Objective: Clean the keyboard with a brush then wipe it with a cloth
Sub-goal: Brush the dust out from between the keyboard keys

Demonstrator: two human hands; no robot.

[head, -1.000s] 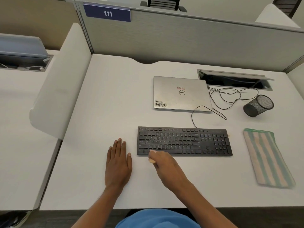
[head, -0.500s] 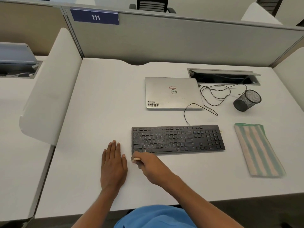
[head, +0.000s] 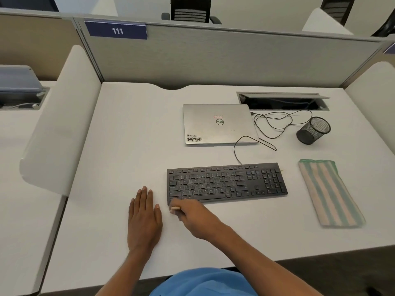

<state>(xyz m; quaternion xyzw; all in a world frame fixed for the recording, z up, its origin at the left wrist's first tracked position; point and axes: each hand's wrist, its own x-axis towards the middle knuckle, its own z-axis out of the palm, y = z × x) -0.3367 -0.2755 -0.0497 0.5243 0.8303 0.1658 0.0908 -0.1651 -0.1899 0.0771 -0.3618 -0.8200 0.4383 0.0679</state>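
A black keyboard (head: 226, 182) lies flat on the white desk (head: 128, 135). My right hand (head: 196, 216) grips a brush (head: 175, 208) at the keyboard's near left corner; only the pale wooden end of its handle shows, the bristles are hidden. My left hand (head: 144, 216) rests flat on the desk, fingers straight, just left of the keyboard and apart from it. A folded cloth (head: 329, 193) with green and beige stripes lies to the right of the keyboard.
A shut silver laptop (head: 219, 123) sits behind the keyboard, with loose black cables (head: 275, 122) beside it. A black mesh cup (head: 313, 130) lies tipped at the right. An open cable hatch (head: 282, 101) and grey partition (head: 213, 58) bound the back; white dividers flank the desk.
My right hand has slid with the brush leftward along the keyboard's front edge to its near left corner. My left hand has stayed flat. The camera view has shifted.
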